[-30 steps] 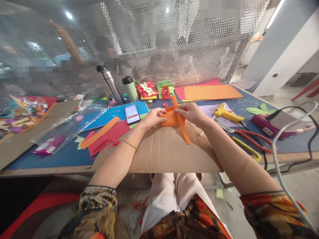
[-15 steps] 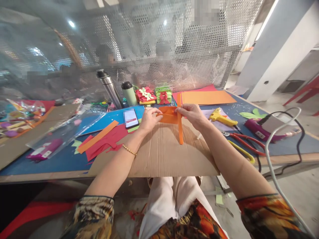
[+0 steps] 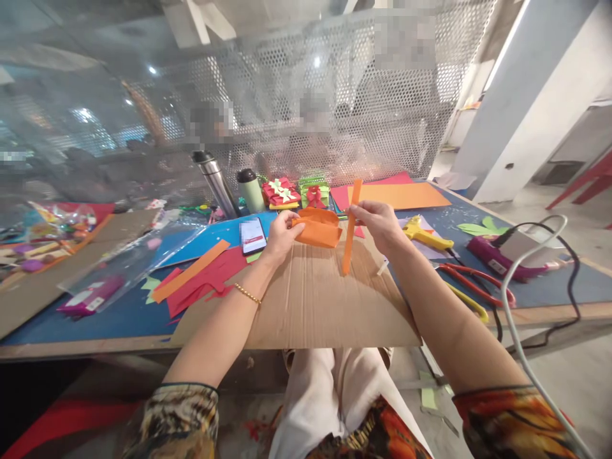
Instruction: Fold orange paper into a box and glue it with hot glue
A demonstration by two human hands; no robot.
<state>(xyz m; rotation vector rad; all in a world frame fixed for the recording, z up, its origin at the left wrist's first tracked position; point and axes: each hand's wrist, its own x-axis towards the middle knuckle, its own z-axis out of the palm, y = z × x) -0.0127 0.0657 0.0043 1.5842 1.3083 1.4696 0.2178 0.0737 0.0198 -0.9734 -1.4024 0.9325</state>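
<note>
A folded orange paper piece (image 3: 319, 231) with a rounded flap hangs over the cardboard sheet (image 3: 306, 306), its left end pinched in my left hand (image 3: 283, 237). Between the thumb and fingers of my right hand (image 3: 375, 222) is a narrow orange strip (image 3: 351, 239), nearly upright. A small gap separates the strip from the folded piece. Behind my hands stand a red paper box (image 3: 281, 191) with a pale bow and a green one (image 3: 314, 191) with a red bow.
Left are a phone (image 3: 252, 236), red paper scraps (image 3: 210, 277) and a plastic bag (image 3: 138, 255). A steel flask (image 3: 216, 182) and green bottle (image 3: 250, 190) stand behind. Right lie a yellow glue gun (image 3: 428, 234), red-handled pliers (image 3: 478, 280) and a purple-and-white box (image 3: 502, 258) with cables.
The orange strip, held in my right hand, has moved right, away from the folded piece. That piece has tilted, showing more of its front and its flap.
</note>
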